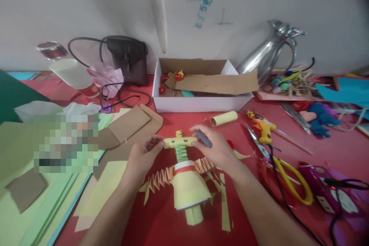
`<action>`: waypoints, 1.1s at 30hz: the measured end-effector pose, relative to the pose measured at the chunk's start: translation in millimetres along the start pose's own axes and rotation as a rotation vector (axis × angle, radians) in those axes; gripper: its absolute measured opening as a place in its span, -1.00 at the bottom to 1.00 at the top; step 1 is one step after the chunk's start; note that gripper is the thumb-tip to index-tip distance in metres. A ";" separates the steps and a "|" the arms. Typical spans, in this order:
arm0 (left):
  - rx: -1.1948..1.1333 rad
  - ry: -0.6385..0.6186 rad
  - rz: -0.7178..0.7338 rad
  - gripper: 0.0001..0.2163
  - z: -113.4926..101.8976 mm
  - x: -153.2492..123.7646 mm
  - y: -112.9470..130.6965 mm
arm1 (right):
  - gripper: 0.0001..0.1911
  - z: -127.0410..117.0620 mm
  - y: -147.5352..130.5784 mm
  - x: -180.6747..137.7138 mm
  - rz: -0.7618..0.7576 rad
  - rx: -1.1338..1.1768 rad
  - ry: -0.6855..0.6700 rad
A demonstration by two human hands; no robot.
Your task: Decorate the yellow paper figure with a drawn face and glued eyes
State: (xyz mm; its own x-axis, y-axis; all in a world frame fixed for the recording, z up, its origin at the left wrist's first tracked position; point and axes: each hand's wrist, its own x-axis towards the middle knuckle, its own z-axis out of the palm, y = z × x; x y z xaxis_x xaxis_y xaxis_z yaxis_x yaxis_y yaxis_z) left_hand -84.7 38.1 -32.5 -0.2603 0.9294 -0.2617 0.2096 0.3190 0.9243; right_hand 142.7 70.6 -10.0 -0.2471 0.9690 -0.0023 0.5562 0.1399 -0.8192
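A paper figure (191,188) lies on the red table, with a pale yellow cup-like body, orange folded-paper arms and a green folded neck. Its head is a yellow paper tube (179,142) lying crosswise with two dark eye marks, topped by a small yellow folded strip. My left hand (144,153) pinches the tube's left end between thumb and fingers. In my right hand (215,144) is a dark grey marker (203,138), held slanting, while the thumb and fingertips touch the tube's right end. The marker's tip is hard to make out.
Behind stands a white box (198,104) holding cardboard. To the right lie scissors (294,184), a yellow glue gun (263,130) with its cord, and a purple power strip (331,188). Coloured paper sheets (106,184) cover the left. A loose paper tube (224,118) rests beyond my right hand.
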 end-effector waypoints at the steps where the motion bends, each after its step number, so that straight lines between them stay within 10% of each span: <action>1: -0.009 0.027 0.000 -0.60 -0.1 -0.7 1.1 | -0.68 -0.4 -0.3 0.1 -0.004 -0.011 0.012; 14: -0.074 0.134 0.128 -0.72 -0.9 1.6 1.1 | -0.53 -20.4 -19.4 -12.6 -0.288 0.146 0.407; 22: -0.116 0.122 0.096 -0.75 -0.8 1.8 0.4 | -0.48 -20.9 4.2 -1.5 -0.071 -0.189 -0.040; 33: -0.064 0.163 0.112 -0.66 -2.1 0.7 4.5 | -0.54 -16.2 26.6 7.8 -0.082 -0.448 -0.027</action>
State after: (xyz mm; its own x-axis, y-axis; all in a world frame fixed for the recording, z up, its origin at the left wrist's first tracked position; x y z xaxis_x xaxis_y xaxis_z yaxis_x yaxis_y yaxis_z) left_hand -85.9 39.8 -28.0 -0.3891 0.9142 -0.1130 0.1867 0.1984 0.9622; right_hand 168.4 85.2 -22.5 -0.3219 0.9462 0.0326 0.8207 0.2961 -0.4886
